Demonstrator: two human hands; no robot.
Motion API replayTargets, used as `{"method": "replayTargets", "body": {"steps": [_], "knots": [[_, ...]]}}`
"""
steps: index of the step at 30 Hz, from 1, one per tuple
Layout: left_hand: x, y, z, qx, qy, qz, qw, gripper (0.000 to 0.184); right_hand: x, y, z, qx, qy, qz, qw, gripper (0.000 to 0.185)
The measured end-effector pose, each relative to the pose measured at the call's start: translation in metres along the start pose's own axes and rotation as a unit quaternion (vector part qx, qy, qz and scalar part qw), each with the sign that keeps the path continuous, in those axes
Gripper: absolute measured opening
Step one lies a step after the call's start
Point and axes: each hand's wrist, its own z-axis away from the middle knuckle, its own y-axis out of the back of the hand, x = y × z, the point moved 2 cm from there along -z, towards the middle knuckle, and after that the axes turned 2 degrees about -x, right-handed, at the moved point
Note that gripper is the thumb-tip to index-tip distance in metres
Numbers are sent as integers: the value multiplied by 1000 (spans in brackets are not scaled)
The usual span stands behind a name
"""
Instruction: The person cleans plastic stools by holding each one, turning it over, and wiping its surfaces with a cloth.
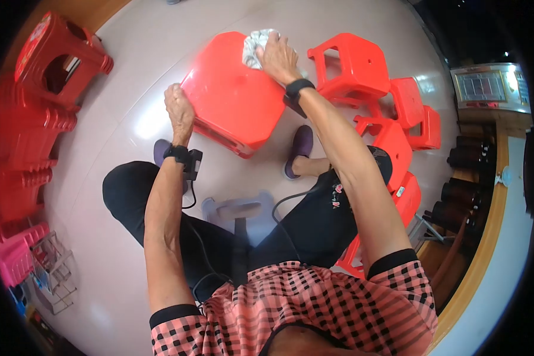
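A red plastic stool (234, 89) stands on the floor in front of my knees, its seat facing up toward me. With my right hand (279, 57) I press a crumpled white patterned cloth (254, 50) against the far right edge of the seat. The fingers of that hand are bent around the cloth. My left hand (180, 113) is closed at the stool's left edge, and its fingertips are partly hidden. Both wrists carry black straps, with a cable running from the left one.
Several red stools (355, 66) stand or lie along the right side. Stacked red stools (12, 142) line the left, beside a pink basket (18, 255) and a metal rack (52, 267). A pale stool (243, 210) shows between my legs. Dark shelving runs along the right wall.
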Motion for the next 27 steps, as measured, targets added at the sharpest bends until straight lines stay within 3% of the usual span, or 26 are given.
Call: {"method": "replayTargets", "body": {"steps": [3,9,12,13,14,16,17,19,22,23,26,27], "knots": [[0,0,-1,2,5,23,1000,37,-41,-18,-21,13,-8,-20,1000,50],[-8,-4,-2,22,-20,20,999,42,-115,-36,18,37,133,-48,989,49],[-24,-5,-6,-6,221,160,962,46,-130,-41,49,2,215,-74,974,47],[-4,2,-3,21,302,289,908,48,-133,-37,63,14,230,-105,967,46],[-7,4,-3,25,296,385,874,49,-134,-31,78,28,244,-135,960,45],[-23,7,-15,8,314,398,862,54,-129,-18,106,29,260,-159,952,44],[-23,6,-18,-12,310,315,897,53,-123,-12,117,-1,257,-168,952,44],[-2,19,-22,-44,292,140,945,54,-109,-1,138,-19,264,-177,948,44],[39,21,-11,-75,99,31,992,48,-79,9,163,-1,283,-173,943,43],[35,17,-14,-130,72,8,989,45,-70,14,169,-5,280,-168,945,42],[51,14,8,-152,-143,-231,950,48,-39,24,176,-9,250,-114,962,42],[51,14,13,-174,-145,-235,945,54,-29,31,173,6,244,-79,966,42]]}}
